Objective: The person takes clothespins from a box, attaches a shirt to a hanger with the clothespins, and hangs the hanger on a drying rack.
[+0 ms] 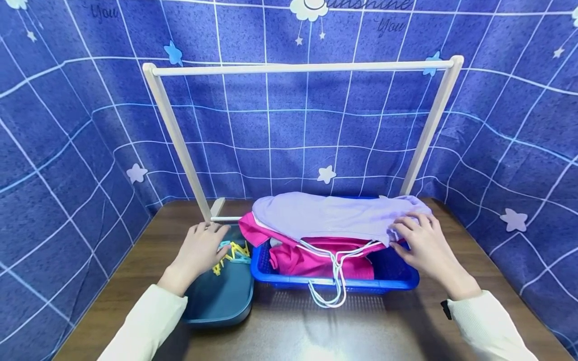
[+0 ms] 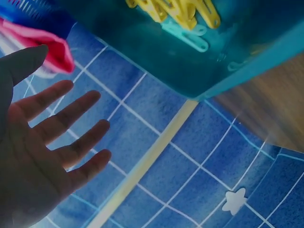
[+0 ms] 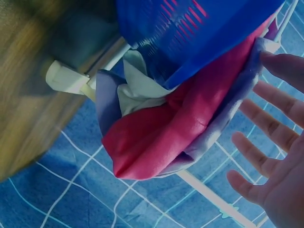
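My left hand [image 1: 196, 255] hovers over the far left part of a dark teal tray [image 1: 221, 301], close to yellow and light blue clothespins [image 1: 237, 256]. In the left wrist view this hand [image 2: 40, 152] has its fingers spread and nothing in them. A lavender garment [image 1: 325, 218] lies on top of pink clothing [image 1: 307, 260] across a blue basket [image 1: 379, 285]. White hangers [image 1: 336, 265] stick out from these clothes, their hooks over the basket's front rim. At the lavender garment's right end is my right hand [image 1: 422, 245], fingers loosely bent; the right wrist view shows the palm [image 3: 285, 185] empty beside the cloth.
A white rack [image 1: 302, 68] with a top bar and two side posts stands behind the basket. Blue grid-patterned cloth [image 1: 289, 130] hangs around the back and sides. Wooden tabletop [image 1: 289, 331] extends in front of the basket.
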Demonstrator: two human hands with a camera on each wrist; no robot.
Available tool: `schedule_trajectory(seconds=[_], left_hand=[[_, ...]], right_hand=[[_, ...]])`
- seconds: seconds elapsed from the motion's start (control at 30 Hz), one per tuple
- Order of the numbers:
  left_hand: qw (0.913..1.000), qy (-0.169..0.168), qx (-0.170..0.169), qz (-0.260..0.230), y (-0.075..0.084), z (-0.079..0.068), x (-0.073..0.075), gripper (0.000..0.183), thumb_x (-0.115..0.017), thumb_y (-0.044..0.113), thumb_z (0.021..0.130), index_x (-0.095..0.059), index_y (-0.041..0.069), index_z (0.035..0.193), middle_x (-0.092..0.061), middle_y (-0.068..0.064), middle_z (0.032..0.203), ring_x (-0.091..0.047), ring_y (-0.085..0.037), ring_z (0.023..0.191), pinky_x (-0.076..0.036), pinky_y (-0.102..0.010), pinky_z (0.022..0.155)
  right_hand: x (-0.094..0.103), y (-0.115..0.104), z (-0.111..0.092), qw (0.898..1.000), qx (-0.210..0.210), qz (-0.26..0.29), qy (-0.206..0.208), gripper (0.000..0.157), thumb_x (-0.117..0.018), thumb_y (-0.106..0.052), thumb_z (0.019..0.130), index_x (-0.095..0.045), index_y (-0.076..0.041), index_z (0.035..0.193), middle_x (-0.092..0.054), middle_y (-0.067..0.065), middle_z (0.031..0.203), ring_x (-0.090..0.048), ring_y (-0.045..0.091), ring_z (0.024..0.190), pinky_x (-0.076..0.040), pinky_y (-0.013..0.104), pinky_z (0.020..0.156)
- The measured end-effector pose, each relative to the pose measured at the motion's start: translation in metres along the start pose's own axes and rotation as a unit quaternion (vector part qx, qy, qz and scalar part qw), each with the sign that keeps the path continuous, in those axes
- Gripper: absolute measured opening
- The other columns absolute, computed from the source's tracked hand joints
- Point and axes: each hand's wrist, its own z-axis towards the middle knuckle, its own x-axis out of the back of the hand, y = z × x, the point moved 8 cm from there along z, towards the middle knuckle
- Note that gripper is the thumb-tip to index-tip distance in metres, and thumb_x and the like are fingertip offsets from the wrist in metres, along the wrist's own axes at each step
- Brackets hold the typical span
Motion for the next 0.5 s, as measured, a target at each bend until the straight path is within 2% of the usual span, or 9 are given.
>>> schedule_trajectory(seconds=[0.27,0.5], left_hand=[[0.999,-0.018,-0.031,0.027,0.01,0.006,-0.021,0.04,-0.072,0.035,0.074,-0.064,0.009,0.104,-0.067,-0.013,0.099,-0.057,-0.038,0.099,-0.04,-0.056,0.088],[0.9978,-0.039,-0.044,0.03,0.017,0.008,-0.036,0.035,-0.075,0.031,0.072,-0.065,0.01,0.098,-0.067,-0.01,0.091,-0.058,-0.034,0.088,-0.045,-0.051,0.08]], right_hand=[[-0.004,-0.004,-0.002,1.0,0.012,-0.002,0.008,0.028,-0.078,-0.015,0.058,-0.066,-0.007,0.083,-0.063,0.01,0.084,-0.053,0.036,0.093,-0.033,0.054,0.079],[-0.005,-0.004,-0.002,1.0,0.013,-0.009,0.019,0.023,-0.077,-0.014,0.06,-0.066,-0.008,0.079,-0.062,0.008,0.079,-0.053,0.033,0.085,-0.033,0.052,0.077]])
